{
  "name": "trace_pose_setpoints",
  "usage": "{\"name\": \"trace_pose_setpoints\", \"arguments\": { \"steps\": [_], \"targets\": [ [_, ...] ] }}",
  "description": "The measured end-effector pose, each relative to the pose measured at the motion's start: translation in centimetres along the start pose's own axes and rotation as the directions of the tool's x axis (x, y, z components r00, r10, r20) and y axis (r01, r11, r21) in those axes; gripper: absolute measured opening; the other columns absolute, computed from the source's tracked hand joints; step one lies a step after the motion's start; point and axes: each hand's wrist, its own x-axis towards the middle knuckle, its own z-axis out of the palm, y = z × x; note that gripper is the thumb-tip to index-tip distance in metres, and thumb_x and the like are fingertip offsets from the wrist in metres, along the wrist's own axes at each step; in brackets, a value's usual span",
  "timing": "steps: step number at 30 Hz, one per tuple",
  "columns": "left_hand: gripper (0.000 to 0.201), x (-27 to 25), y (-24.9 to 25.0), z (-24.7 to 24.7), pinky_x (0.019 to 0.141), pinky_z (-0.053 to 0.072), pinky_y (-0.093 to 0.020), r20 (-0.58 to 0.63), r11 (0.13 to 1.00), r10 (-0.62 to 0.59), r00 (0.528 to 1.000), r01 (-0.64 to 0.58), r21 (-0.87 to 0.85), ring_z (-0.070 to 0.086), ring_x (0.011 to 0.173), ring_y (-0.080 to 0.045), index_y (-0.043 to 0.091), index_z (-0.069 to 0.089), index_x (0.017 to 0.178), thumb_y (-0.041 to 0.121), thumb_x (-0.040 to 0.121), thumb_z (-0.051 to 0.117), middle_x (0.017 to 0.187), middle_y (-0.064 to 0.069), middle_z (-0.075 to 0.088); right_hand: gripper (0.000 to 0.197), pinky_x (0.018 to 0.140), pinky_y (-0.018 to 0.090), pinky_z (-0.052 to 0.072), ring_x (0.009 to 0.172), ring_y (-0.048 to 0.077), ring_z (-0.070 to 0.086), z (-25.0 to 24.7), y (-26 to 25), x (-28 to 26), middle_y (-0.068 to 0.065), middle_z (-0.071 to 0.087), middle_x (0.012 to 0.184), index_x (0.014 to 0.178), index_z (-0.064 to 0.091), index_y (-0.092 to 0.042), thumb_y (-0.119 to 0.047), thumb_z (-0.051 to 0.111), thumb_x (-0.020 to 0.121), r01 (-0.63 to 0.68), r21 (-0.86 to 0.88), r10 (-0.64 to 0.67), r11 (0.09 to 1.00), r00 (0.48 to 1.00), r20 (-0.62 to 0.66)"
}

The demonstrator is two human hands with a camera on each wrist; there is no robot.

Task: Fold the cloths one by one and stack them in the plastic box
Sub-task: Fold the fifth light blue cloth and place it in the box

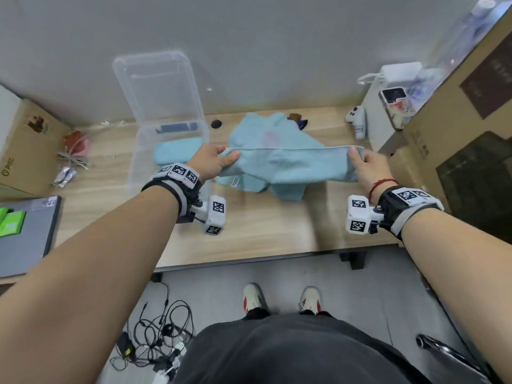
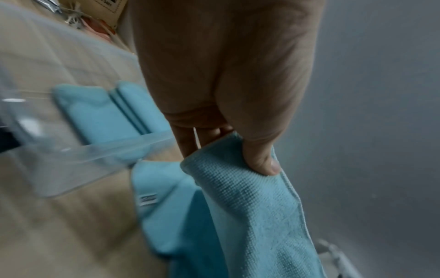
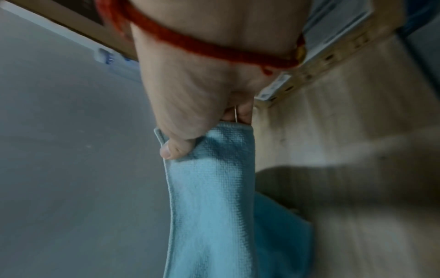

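Light-blue cloth (image 1: 291, 162) hangs stretched between both hands above the wooden bench (image 1: 263, 234). Left hand (image 1: 212, 162) pinches its 9 o'clock corner with thumb and fingers (image 2: 262, 159); right hand (image 1: 370, 167) pinches the 3 o'clock corner likewise. More blue cloths (image 1: 266, 131) lie beneath. At 10 o'clock, the clear plastic box (image 1: 138, 162) holds a folded cloth (image 1: 176, 152).

Bare desk (image 1: 263, 231) nearside, plastic box (image 1: 171, 139) left, cardboard box (image 1: 457, 151) right, seemingly close
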Motion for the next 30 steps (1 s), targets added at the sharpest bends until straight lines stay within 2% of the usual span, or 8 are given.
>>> {"name": "trace_pose_setpoints", "arguments": {
  "steps": [7,11,14,16,19,22,27,30],
  "targets": [
    [0.022,-2.8,-8.5,7.0,0.074,0.038,-0.028,0.177,0.944,-0.152,0.972,0.09,0.317,0.055,0.086,-0.02,0.014,0.066,0.094,0.035,0.094,0.058,0.089,-0.006,0.061,0.06,0.081,0.039,0.05,0.084,0.027,0.062,3.4,10.4,-3.9,0.014,0.068,0.086,0.08,0.066,-0.008,-0.065,0.046,0.08,-0.194,-0.229,0.234,0.954,0.959,0.161],
    [0.022,-4.5,-12.6,10.0,0.079,0.036,-0.027,0.248,0.897,-0.273,0.93,0.154,0.414,0.057,0.097,-0.022,0.016,0.067,0.106,0.032,0.095,0.057,0.103,-0.004,0.063,0.051,0.075,0.039,0.048,0.08,0.028,0.061,4.2,14.3,-6.4,0.015,0.066,0.082,0.08,0.065,-0.005,-0.052,0.049,0.09,-0.192,-0.294,0.267,0.937,0.933,0.243],
    [0.028,-5.1,-14.1,11.2,0.082,0.039,-0.029,0.266,0.903,-0.285,0.921,0.164,0.398,0.057,0.101,-0.024,0.012,0.067,0.108,0.034,0.096,0.056,0.103,-0.006,0.062,0.039,0.07,0.035,0.041,0.079,0.023,0.055,4.3,15.8,-7.6,0.014,0.062,0.083,0.083,0.065,-0.002,-0.035,0.051,0.097,-0.167,-0.304,0.262,0.938,0.915,0.305],
    [0.031,-5.1,-14.5,11.7,0.083,0.041,-0.03,0.255,0.909,-0.276,0.927,0.165,0.383,0.058,0.1,-0.024,0.01,0.067,0.109,0.035,0.096,0.055,0.104,-0.007,0.062,0.036,0.073,0.038,0.043,0.082,0.023,0.056,4.4,16.5,-7.6,0.017,0.065,0.087,0.085,0.065,-0.005,-0.035,0.05,0.096,-0.128,-0.28,0.217,0.951,0.925,0.313],
    [0.033,-4.9,-14.8,12.0,0.088,0.044,-0.035,0.171,0.92,-0.247,0.954,0.175,0.351,0.059,0.104,-0.029,0.006,0.067,0.109,0.034,0.096,0.055,0.11,-0.013,0.065,0.029,0.071,0.033,0.039,0.082,0.019,0.053,4.3,16.1,-7.2,0.011,0.062,0.086,0.088,0.064,-0.008,-0.031,0.05,0.098,-0.094,-0.253,0.167,0.963,0.943,0.289],
    [0.027,-4.2,-15.0,11.6,0.085,0.044,-0.035,0.02,0.931,-0.21,0.978,0.193,0.309,0.06,0.101,-0.031,0.007,0.066,0.105,0.03,0.096,0.055,0.107,-0.015,0.067,0.032,0.077,0.033,0.042,0.089,0.02,0.056,4.4,15.0,-5.9,0.015,0.066,0.1,0.103,0.065,-0.002,-0.028,0.048,0.1,-0.066,-0.239,0.125,0.969,0.962,0.243],
    [0.025,-2.8,-15.2,11.5,0.089,0.047,-0.036,-0.16,0.934,-0.235,0.959,0.268,0.236,0.061,0.102,-0.03,0.012,0.064,0.11,0.029,0.095,0.053,0.108,-0.012,0.067,0.038,0.073,0.037,0.042,0.086,0.033,0.057,5.2,13.4,-3.0,0.025,0.063,0.095,0.094,0.056,0.003,-0.033,0.047,0.099,0.001,-0.319,0.063,0.948,0.98,0.189],
    [0.025,-1.7,-15.2,11.6,0.087,0.048,-0.036,-0.204,0.938,-0.242,0.949,0.282,0.202,0.061,0.1,-0.029,0.012,0.063,0.112,0.028,0.096,0.053,0.107,-0.011,0.067,0.026,0.069,0.033,0.035,0.081,0.028,0.051,6.2,12.9,-1.5,0.016,0.057,0.086,0.088,0.052,-0.007,-0.029,0.047,0.099,0.017,-0.346,0.055,0.938,0.979,0.197]
  ]
}}
